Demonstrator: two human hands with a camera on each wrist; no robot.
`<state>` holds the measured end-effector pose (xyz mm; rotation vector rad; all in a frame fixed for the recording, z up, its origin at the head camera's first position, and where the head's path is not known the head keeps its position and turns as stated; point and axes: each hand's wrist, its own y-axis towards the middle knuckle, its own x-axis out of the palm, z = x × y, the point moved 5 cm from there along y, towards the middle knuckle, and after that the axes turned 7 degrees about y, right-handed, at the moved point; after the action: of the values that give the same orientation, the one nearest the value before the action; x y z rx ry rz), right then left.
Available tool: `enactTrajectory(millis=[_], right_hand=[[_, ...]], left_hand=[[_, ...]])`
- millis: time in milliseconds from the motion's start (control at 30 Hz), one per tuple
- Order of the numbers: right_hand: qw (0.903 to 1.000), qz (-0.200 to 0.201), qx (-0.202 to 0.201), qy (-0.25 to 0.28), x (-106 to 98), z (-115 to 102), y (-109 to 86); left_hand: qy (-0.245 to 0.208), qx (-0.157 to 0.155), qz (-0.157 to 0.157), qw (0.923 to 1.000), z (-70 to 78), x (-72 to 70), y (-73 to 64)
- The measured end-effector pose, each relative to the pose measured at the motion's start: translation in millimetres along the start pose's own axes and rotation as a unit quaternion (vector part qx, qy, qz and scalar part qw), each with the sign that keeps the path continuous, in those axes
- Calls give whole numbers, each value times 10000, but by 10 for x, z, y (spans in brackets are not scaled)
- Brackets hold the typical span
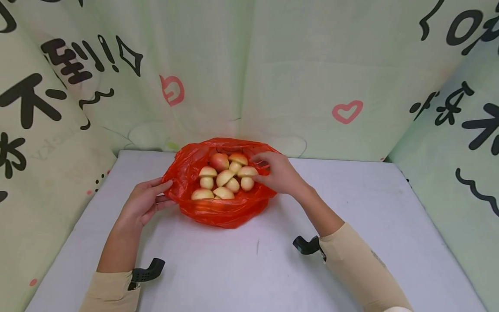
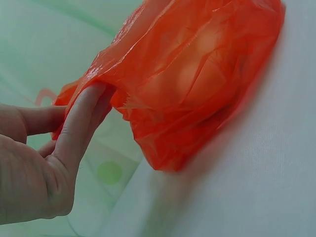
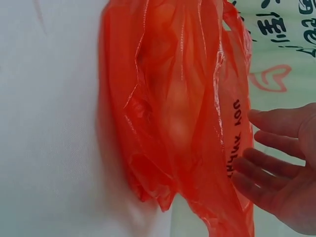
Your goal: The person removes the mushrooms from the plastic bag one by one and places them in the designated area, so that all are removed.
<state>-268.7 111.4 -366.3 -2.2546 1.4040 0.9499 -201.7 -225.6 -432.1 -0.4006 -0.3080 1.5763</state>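
A red plastic bag lies with its mouth wide open on the table. Inside it sit several mushrooms with pale stems and yellow-to-red caps. At the bag's left rim my left hand pinches the plastic, thumb inside and fingers under it; the left wrist view shows the film between thumb and fingers. My right hand is over the right rim, fingers reaching in beside the rightmost mushrooms. In the right wrist view its fingers are loosely spread beside the bag, holding nothing.
The white table reaches back to a pale green curtain with black lettering and pink hearts, which also hangs along both sides. Black wrist mounts stick out from both sleeves. Dark print shows on the bag in the right wrist view.
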Motion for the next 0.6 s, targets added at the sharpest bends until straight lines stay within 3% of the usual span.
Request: enactTrajectory(millis=[333, 600], right_hand=[[9996, -158, 156, -146, 54, 100, 253], [9976, -371, 534, -242, 146, 204, 347]], left_hand=[[38, 26, -65, 10000, 13, -14, 7], [-2, 83, -70, 9999, -6, -8, -4]])
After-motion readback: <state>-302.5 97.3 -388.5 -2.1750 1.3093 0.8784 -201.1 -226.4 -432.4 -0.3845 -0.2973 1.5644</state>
